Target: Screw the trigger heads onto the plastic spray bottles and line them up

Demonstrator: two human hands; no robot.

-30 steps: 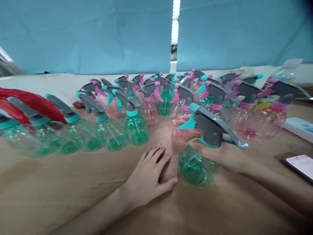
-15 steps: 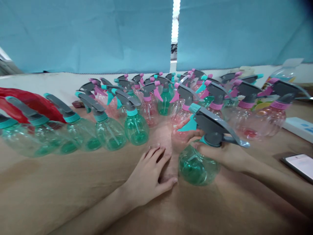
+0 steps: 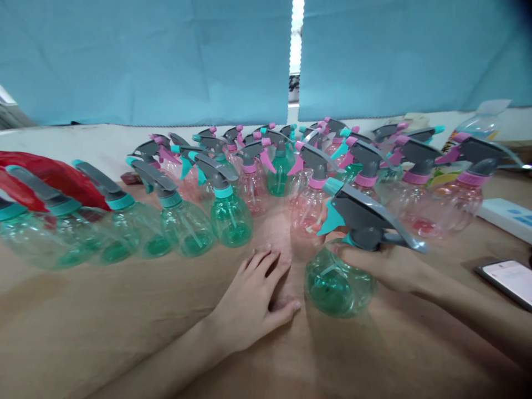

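Observation:
My right hand (image 3: 374, 261) is closed round the neck of a clear green spray bottle (image 3: 338, 282) with a grey head and a turquoise trigger, tilted a little at the right of centre. Its fingers are partly hidden behind the bottle. On the wooden table (image 3: 137, 332), my left hand (image 3: 257, 296) lies flat with its fingers spread, to the left of that bottle and holding nothing. Just beyond my left hand stands another green spray bottle (image 3: 231, 219). A pink spray bottle (image 3: 308, 208) stands behind the held one.
Green spray bottles (image 3: 187, 227) form a row at the left, before a red bag (image 3: 62, 180). Several pink and green ones stand farther back. At the right are a phone (image 3: 509, 281), a white box (image 3: 507, 219) and a large clear bottle (image 3: 482, 124).
The fingers of my right hand near the turquoise trigger have drawn in, and the trigger now shows more fully. The held bottle has shifted very slightly. My left hand has stayed in place.

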